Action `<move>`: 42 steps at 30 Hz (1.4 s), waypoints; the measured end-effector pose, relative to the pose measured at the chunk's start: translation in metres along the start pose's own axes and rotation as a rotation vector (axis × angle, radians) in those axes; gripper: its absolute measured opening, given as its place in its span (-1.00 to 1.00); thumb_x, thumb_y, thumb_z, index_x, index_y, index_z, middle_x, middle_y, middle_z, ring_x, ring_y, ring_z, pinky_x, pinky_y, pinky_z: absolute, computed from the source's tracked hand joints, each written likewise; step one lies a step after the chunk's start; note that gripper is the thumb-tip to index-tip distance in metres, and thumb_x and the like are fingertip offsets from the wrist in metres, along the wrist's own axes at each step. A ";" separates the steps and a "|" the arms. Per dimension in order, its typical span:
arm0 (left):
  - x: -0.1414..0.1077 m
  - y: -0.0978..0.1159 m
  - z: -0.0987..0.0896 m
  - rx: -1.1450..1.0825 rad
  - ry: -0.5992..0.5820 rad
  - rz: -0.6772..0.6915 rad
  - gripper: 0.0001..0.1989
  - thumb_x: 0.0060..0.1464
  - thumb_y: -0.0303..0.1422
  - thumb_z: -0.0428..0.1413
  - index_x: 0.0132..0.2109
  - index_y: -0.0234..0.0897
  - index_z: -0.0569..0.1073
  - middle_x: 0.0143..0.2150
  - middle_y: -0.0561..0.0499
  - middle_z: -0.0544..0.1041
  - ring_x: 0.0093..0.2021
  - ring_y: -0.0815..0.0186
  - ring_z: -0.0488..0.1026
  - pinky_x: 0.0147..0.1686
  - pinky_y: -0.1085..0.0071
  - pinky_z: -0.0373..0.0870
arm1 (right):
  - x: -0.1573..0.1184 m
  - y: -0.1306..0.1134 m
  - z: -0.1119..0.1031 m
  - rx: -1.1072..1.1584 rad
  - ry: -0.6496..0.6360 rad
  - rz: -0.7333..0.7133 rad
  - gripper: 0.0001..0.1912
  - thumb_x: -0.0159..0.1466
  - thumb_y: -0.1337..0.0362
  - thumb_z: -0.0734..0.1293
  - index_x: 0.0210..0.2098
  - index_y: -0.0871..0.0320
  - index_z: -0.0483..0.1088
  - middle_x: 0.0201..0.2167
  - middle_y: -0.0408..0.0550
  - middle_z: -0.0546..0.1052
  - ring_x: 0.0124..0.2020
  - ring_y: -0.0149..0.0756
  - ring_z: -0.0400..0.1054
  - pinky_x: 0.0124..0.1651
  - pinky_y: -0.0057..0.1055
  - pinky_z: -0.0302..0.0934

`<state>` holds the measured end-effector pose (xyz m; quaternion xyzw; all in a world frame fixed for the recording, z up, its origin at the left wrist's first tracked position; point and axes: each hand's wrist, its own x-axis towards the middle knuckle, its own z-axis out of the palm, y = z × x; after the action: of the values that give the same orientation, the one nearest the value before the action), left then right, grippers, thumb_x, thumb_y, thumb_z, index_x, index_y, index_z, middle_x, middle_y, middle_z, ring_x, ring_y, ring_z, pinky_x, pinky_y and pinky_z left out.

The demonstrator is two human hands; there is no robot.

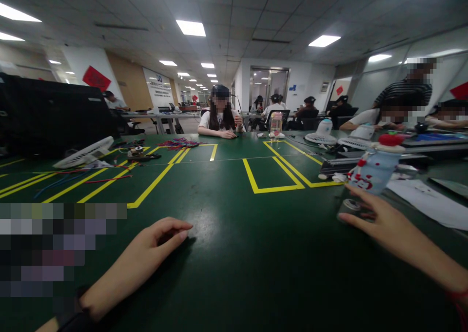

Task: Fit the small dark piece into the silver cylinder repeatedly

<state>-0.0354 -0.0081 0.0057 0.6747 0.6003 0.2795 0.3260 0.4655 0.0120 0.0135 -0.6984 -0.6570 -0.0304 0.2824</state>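
Note:
My left hand (161,239) rests on the green table (234,254), thumb and fingertips near each other, with nothing visible between them. On the right, my right hand (376,215) has its thumb and fingers apart beside a dark, see-through object (351,207), whose exact kind I cannot make out. Just behind that hand stands a light blue bottle (376,168) with a red top and a cartoon figure. Whether the fingers touch either object is unclear.
Yellow tape (280,190) marks the table. Wires (179,143) and a white fan (86,152) lie at the left, near a black case (54,117). White papers (431,200), metal rails and more fans (321,132) are at the right. A person (221,112) sits opposite.

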 end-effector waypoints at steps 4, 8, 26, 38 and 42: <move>0.000 0.002 0.001 -0.004 -0.003 0.014 -0.63 0.09 -0.02 0.05 -0.07 -0.11 0.49 -0.10 -0.03 0.54 -0.04 0.05 0.45 -0.02 0.14 0.32 | 0.003 -0.016 0.003 0.034 -0.176 0.026 -0.41 0.20 -0.06 0.22 0.16 0.03 0.24 -0.04 0.05 0.45 -0.12 -0.14 0.40 -0.13 -0.22 0.30; 0.001 0.003 0.003 0.025 0.007 0.029 -0.63 0.08 -0.03 0.06 -0.07 -0.12 0.50 -0.10 -0.04 0.52 -0.06 0.05 0.44 0.00 0.12 0.30 | -0.010 -0.077 0.014 0.216 -0.211 -0.163 -0.41 0.22 -0.04 0.23 0.18 0.04 0.21 0.05 0.01 0.39 0.02 -0.16 0.32 0.06 -0.17 0.22; 0.001 0.073 0.039 0.057 0.070 0.376 -0.73 0.18 -0.23 0.02 -0.01 -0.10 0.46 -0.05 -0.02 0.47 -0.10 0.21 0.41 -0.06 0.25 0.34 | -0.047 -0.211 0.081 0.766 -0.523 -0.420 -0.16 0.15 0.22 0.36 0.30 0.09 -0.12 0.03 0.02 0.39 0.04 -0.26 0.29 0.16 -0.18 0.14; 0.004 0.092 0.047 -0.021 0.128 0.417 -0.82 0.18 -0.34 0.06 -0.28 -0.16 0.56 -0.26 0.04 0.48 -0.22 0.29 0.42 -0.21 0.36 0.34 | -0.046 -0.211 0.084 0.750 -0.476 -0.408 -0.26 0.11 0.21 0.40 0.22 0.04 0.04 0.04 -0.07 0.38 -0.01 -0.34 0.30 0.07 -0.32 0.19; 0.006 0.081 0.037 -0.001 0.189 0.340 -0.81 0.18 -0.28 0.06 -0.22 -0.16 0.57 -0.22 0.02 0.48 -0.21 0.27 0.42 -0.21 0.34 0.33 | -0.046 -0.209 0.086 0.740 -0.480 -0.411 -0.26 0.12 0.23 0.39 0.22 0.00 0.01 -0.10 -0.15 0.45 -0.09 -0.38 0.33 0.02 -0.33 0.21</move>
<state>0.0443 -0.0117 0.0454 0.7371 0.5053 0.3929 0.2167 0.2359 0.0027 -0.0036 -0.3940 -0.7948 0.3121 0.3401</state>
